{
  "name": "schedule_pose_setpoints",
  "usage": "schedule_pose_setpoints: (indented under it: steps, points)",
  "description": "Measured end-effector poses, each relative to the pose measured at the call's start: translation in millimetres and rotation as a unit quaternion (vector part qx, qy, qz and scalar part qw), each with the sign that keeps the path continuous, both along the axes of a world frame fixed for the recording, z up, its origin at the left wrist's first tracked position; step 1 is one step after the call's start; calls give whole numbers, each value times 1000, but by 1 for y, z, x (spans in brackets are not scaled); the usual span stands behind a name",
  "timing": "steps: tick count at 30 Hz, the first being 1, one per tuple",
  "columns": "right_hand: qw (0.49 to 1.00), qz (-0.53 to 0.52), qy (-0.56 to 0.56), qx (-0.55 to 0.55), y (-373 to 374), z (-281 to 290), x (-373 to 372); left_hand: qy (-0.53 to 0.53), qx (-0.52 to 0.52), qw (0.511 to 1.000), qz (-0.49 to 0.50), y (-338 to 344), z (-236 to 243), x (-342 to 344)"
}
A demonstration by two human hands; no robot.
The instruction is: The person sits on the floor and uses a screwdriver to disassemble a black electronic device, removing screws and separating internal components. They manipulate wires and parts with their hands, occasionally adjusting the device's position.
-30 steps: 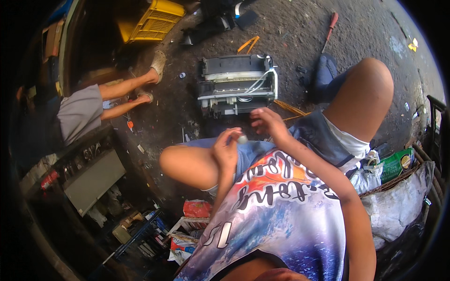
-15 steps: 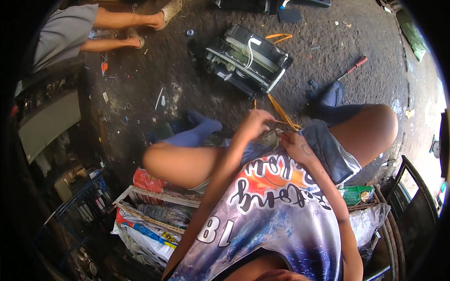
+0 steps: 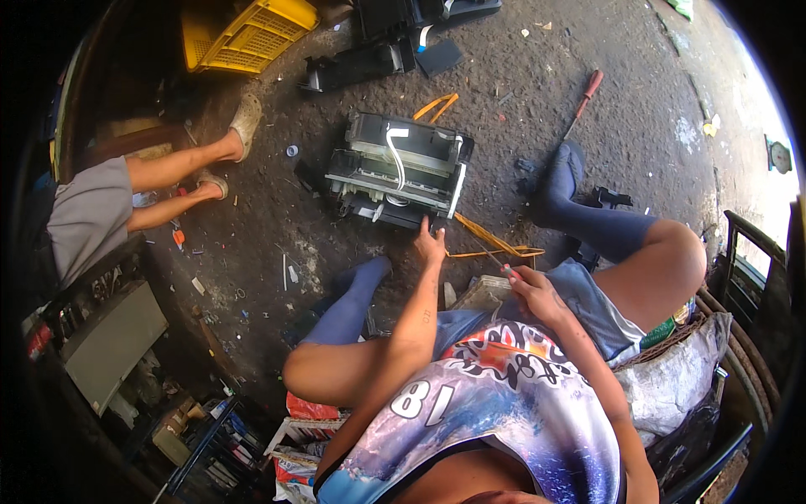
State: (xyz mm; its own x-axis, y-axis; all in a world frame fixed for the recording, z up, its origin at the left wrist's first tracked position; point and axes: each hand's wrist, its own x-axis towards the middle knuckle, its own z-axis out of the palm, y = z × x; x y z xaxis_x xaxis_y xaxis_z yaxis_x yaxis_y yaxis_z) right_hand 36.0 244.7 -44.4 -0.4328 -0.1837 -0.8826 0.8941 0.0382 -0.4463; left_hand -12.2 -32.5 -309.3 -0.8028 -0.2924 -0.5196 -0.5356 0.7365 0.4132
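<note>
My left hand [image 3: 431, 243] reaches forward to the lower edge of a partly stripped printer-like unit [image 3: 395, 172], index finger extended and apparently touching it, the other fingers loosely bent. The unit has dark plastic, pale rails and a white ribbon cable. Between my legs, my right hand [image 3: 531, 290] grips a screwdriver [image 3: 510, 271], its thin shaft angled up-left toward the unit. Orange straps [image 3: 484, 236] lie beside and below the unit. A red-handled screwdriver [image 3: 590, 90] lies on the ground beyond my right foot.
Another person's legs [image 3: 176, 168] extend at left. A yellow crate [image 3: 243, 38] and black plastic parts [image 3: 353, 67] lie beyond the unit. A cluttered shelf [image 3: 117, 344] stands at lower left, sacks [image 3: 672, 361] and metal frames at right. Small debris litters the dark ground [image 3: 302, 227].
My left hand has moved from near my right hand forward to the unit's edge. My right hand now shows a screwdriver gripped in it. The view has shifted with my head.
</note>
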Motion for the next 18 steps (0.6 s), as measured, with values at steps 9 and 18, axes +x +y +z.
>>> schedule_pose_setpoints:
  steps: [9,18]
  points:
    - [967,-253,18,-6,6,-14,-14,39,67,997,10,1,37,-17]
    - [915,-385,110,-43,-12,-11,-13,-56,272,960,27,11,219,-75]
